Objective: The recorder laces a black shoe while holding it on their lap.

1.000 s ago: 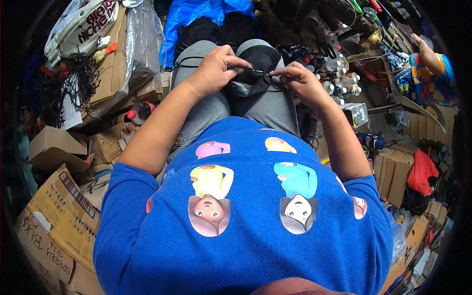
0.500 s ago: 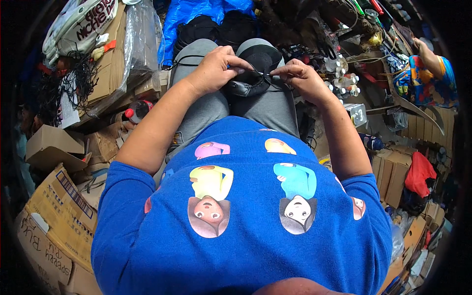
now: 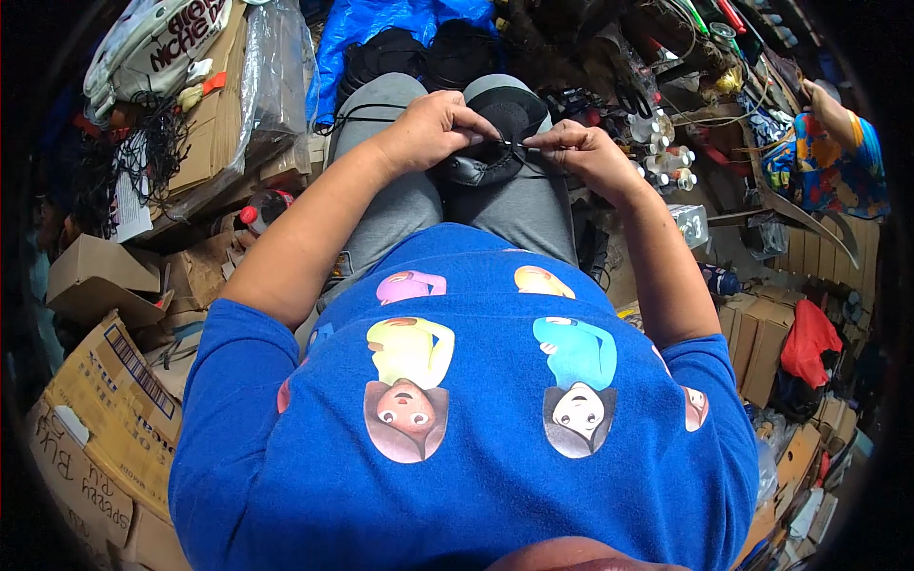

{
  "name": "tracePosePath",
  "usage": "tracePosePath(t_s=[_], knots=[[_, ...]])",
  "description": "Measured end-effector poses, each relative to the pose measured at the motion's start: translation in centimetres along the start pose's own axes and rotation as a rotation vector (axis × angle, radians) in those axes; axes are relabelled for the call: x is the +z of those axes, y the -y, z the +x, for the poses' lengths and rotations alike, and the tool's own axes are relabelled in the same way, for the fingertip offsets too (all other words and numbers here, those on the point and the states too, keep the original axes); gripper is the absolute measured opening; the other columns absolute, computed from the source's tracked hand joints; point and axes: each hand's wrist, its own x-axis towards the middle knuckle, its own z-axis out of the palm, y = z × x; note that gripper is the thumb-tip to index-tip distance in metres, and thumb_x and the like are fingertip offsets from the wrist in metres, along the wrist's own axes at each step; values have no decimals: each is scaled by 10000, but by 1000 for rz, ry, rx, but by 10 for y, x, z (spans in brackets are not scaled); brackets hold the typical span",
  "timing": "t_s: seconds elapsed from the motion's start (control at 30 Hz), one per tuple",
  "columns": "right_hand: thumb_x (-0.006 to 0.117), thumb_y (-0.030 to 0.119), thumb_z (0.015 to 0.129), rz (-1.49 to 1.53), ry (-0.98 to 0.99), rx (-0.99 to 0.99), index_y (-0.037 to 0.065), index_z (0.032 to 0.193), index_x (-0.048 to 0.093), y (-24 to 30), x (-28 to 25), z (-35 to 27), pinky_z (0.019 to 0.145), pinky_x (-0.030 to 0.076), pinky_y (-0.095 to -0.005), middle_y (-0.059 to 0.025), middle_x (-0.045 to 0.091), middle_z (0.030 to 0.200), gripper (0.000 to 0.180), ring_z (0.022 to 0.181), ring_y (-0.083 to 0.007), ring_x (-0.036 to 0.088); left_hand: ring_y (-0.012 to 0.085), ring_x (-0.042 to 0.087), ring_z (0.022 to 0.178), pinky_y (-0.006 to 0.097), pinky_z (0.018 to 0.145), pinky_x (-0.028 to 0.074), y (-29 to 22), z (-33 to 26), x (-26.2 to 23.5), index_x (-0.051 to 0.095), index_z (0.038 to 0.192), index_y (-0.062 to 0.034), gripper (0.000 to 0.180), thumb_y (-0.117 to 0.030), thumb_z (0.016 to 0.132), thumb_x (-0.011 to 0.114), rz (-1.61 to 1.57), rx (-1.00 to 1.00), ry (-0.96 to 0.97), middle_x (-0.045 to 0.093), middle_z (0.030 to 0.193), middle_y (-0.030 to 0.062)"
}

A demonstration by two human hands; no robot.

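Observation:
A black shoe (image 3: 476, 173) rests across my grey-trousered thighs, its toe turned toward me. My left hand (image 3: 433, 133) is over the shoe from the left, thumb and forefinger pinched at a thin black shoelace near the lace holes. Just across from it, my right hand (image 3: 586, 157) pinches the lace from the right side, fingertips close to the knot area. A loose length of dark lace (image 3: 376, 107) trails over my left thigh. Exactly how the lace runs between the fingertips is too small to make out.
More black shoes (image 3: 386, 55) lie beyond my knees on a blue plastic sheet (image 3: 333, 38). Small bottles (image 3: 666, 162) stand to the right, and another person's arm (image 3: 836, 116) shows at the far right. Cardboard boxes (image 3: 100, 276) and a tangle of black laces (image 3: 148, 157) are at left.
Both hands stay nearly in place at the shoe, still pinching. A small bright spot between the fingertips no longer shows, and dark lace is seen there now.

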Motion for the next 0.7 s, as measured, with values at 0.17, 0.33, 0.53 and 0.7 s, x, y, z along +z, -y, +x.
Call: tracePosePath(t_s=[0.17, 0.33, 0.53, 0.7], knots=[[581, -13, 794, 146, 79, -3, 71, 1078, 670, -3, 0, 2, 843, 434, -230, -10, 589, 982, 309, 914, -98, 559, 241, 559, 810, 321, 751, 458, 1, 11, 0, 724, 919, -156, 195, -100, 737, 679, -152, -19, 94, 579, 818, 74], [671, 67, 790, -8, -65, 36, 79, 1084, 668, 15, 6, -12, 620, 394, -175, 58, 565, 798, 294, 676, -29, 481, 204, 516, 781, 299, 717, 425, -20, -4, -7, 697, 1000, -131, 272, -33, 752, 646, 32, 94, 13, 533, 762, 66], [684, 112, 812, 337, -43, 121, 61, 1104, 644, 8, 16, -8, 734, 447, -205, 11, 620, 889, 299, 817, -46, 550, 111, 544, 740, 244, 714, 455, -6, -4, 9, 648, 1058, -34, 288, -10, 771, 640, -550, -156, 13, 594, 795, 17], [697, 107, 798, 308, -114, 75, 22, 1062, 640, 0, 23, -3, 701, 456, -210, -4, 640, 849, 284, 780, -52, 562, 68, 552, 765, 222, 726, 465, -5, 3, 16, 612, 992, -13, 223, -23, 772, 649, -564, -261, 48, 607, 832, 10]])
